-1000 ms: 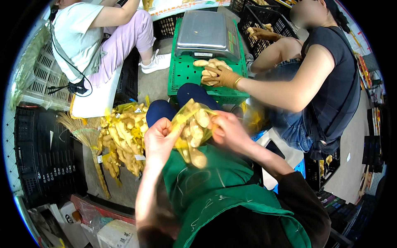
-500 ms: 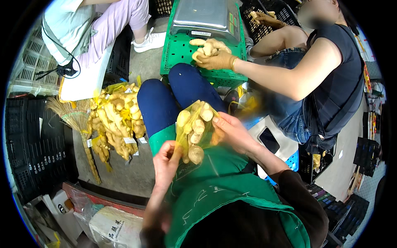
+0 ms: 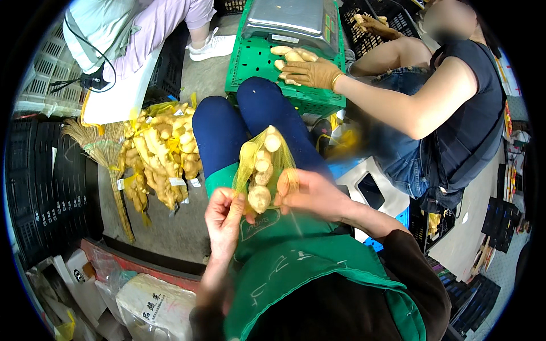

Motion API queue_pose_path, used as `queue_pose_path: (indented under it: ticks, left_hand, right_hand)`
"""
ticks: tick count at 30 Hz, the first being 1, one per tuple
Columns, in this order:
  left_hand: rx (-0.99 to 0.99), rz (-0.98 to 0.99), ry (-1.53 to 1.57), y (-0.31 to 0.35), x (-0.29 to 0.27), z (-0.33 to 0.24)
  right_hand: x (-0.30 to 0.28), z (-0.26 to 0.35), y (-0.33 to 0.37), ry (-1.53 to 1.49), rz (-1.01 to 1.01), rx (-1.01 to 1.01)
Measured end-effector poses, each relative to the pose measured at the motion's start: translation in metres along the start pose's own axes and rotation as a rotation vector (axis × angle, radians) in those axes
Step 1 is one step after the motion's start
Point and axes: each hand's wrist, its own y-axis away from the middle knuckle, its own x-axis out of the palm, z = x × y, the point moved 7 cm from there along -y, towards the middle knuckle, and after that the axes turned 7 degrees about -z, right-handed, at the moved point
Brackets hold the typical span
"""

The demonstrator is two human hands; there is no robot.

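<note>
I have the yellow mesh bag (image 3: 248, 154) of ginger (image 3: 262, 165) over the navy trousers (image 3: 219, 133), my left hand (image 3: 226, 217) pinching its near left edge and my right hand (image 3: 307, 196) closed on the right side. I judge the net light, limp and grippy, the ginger firm but with knobs that could snap, so I'd hold gathered mesh rather than squeeze the ginger.

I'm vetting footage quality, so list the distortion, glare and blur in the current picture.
Head view: straight edges bow toward a black rim; head view: the white panel at left looks washed out; head view: the yellow netting beside the jeans is smeared, while the held ginger looks sharper.
</note>
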Motion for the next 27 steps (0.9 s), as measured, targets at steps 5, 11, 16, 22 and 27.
queue_pose_path:
  ticks: [5,11,16,22,27]
  left_hand:
    - [0.721,0.104,-1.029,-0.003,0.003,-0.034]
    - [0.622,0.317,-1.394,-0.004,0.009,-0.02]
    - [0.428,0.385,-1.064,-0.008,0.015,-0.044]
    - [0.823,0.425,-1.301,0.005,0.045,-0.065]
    - [0.894,0.349,-1.01,0.009,0.033,-0.07]
  right_hand:
    - [-0.018,0.004,-0.007,-0.045,-0.132,0.029]
    - [-0.015,0.015,-0.008,-0.05,-0.126,0.012]
    - [-0.021,0.021,-0.009,-0.104,-0.13,-0.002]
    - [-0.019,0.027,-0.012,-0.451,-0.098,0.027]
    - [-0.013,0.037,-0.014,-0.29,-0.114,0.001]
